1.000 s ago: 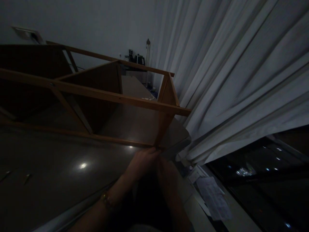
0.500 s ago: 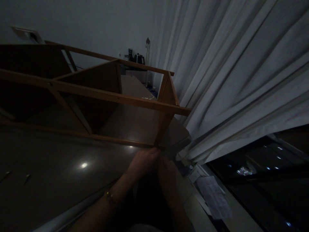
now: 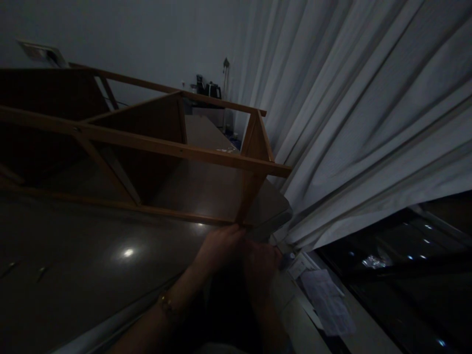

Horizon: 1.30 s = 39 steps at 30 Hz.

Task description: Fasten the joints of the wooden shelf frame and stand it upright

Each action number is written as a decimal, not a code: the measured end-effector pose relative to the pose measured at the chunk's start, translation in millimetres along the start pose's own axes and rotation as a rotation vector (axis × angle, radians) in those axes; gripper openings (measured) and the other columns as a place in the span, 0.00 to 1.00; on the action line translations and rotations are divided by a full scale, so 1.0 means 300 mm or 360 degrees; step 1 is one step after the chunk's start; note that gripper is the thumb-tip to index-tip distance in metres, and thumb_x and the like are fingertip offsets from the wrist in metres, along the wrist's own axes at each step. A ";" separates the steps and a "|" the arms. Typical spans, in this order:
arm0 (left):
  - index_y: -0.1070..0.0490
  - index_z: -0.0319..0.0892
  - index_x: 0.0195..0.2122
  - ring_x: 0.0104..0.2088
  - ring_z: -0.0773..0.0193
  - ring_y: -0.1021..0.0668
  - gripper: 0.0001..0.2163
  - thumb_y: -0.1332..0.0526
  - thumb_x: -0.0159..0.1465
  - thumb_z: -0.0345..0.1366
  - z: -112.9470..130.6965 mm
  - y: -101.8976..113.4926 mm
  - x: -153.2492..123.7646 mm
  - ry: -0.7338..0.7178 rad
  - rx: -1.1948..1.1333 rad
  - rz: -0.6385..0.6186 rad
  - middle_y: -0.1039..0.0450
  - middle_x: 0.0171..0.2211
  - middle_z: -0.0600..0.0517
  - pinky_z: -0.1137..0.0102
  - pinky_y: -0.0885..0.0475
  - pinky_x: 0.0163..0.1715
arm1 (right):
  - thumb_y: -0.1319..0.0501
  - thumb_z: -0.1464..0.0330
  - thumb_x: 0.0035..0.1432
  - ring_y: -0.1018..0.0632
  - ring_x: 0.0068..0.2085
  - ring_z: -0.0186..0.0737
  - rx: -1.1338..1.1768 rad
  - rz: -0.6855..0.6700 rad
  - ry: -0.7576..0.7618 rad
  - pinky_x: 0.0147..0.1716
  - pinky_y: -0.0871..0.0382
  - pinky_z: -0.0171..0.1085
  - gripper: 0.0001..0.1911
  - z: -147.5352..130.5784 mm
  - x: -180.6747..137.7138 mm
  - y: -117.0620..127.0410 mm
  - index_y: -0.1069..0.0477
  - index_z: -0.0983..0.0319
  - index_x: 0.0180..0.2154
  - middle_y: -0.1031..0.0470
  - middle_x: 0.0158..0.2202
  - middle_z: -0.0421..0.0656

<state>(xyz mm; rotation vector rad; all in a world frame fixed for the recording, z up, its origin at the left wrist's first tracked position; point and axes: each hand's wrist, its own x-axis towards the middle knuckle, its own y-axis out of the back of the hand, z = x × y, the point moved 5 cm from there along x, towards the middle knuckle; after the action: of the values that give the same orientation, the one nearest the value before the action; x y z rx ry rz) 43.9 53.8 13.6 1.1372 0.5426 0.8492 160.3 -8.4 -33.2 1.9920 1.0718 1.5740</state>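
A wooden shelf frame (image 3: 210, 156) lies on its side on a dark, shiny tabletop (image 3: 92, 236). My left hand (image 3: 221, 246), with a bracelet on its wrist, is at the near lower corner of the frame. Its fingertips are pressed together by the end of the lowest rail, and what they pinch is too dark to make out. Just right of it, my right hand (image 3: 260, 265) is closed, knuckles up. Whatever it holds is hidden. Two small thin metal pieces, possibly screws (image 3: 41, 273), lie at the table's left.
A long pale curtain (image 3: 332, 123) hangs to the right, close to the frame's end. Papers (image 3: 326, 300) lie low at the right beside a dark window (image 3: 405, 275). A kettle (image 3: 213, 90) stands far back against the wall.
My right hand has turned and shifted a little to the right, its knuckles now higher. The left hand stays at the frame's corner. The shelf frame has not moved.
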 end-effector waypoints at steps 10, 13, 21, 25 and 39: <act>0.31 0.52 0.60 0.50 0.57 0.19 0.18 0.42 0.69 0.32 -0.002 0.015 -0.007 0.0014 -0.0007 0.0037 0.23 0.53 0.48 0.67 0.23 0.46 | 0.45 0.67 0.69 0.30 0.55 0.49 0.0431 -0.0096 -0.0179 0.57 0.44 0.52 0.13 0.009 0.003 -0.035 0.20 0.54 0.40 0.20 0.38 0.46; 0.30 0.51 0.59 0.47 0.56 0.18 0.17 0.42 0.69 0.33 0.001 0.014 -0.001 0.0024 0.0023 0.0015 0.22 0.51 0.48 0.67 0.23 0.42 | 0.47 0.62 0.70 0.29 0.54 0.48 0.0691 -0.0103 -0.0398 0.56 0.40 0.50 0.15 0.004 -0.012 -0.044 0.23 0.57 0.40 0.21 0.42 0.47; 0.28 0.50 0.57 0.43 0.54 0.16 0.15 0.43 0.70 0.36 0.002 0.011 0.000 0.0047 0.0061 0.0022 0.20 0.47 0.48 0.66 0.23 0.36 | 0.49 0.49 0.67 0.23 0.47 0.45 0.1188 -0.0163 -0.1109 0.46 0.29 0.41 0.24 0.026 -0.068 -0.081 0.28 0.60 0.47 0.22 0.46 0.51; 0.28 0.49 0.57 0.45 0.56 0.17 0.15 0.42 0.69 0.33 -0.004 0.011 -0.003 0.0050 0.0045 0.0041 0.21 0.51 0.47 0.67 0.23 0.39 | 0.45 0.51 0.65 0.21 0.38 0.43 0.1262 -0.0433 -0.0995 0.39 0.28 0.38 0.21 -0.013 -0.012 -0.067 0.24 0.60 0.38 0.20 0.38 0.46; 0.28 0.51 0.57 0.46 0.58 0.18 0.15 0.44 0.71 0.35 -0.017 -0.003 -0.010 0.0045 -0.0003 0.0173 0.23 0.53 0.50 0.67 0.22 0.42 | 0.50 0.61 0.69 0.25 0.35 0.43 0.0532 -0.0468 -0.0373 0.39 0.39 0.40 0.18 0.028 0.017 -0.042 0.23 0.58 0.37 0.22 0.35 0.49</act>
<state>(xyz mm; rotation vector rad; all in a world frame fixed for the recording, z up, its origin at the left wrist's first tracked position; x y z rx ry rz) 38.6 54.2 10.9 1.1623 0.5063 0.9607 164.5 4.8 -41.2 2.0420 1.5239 1.0363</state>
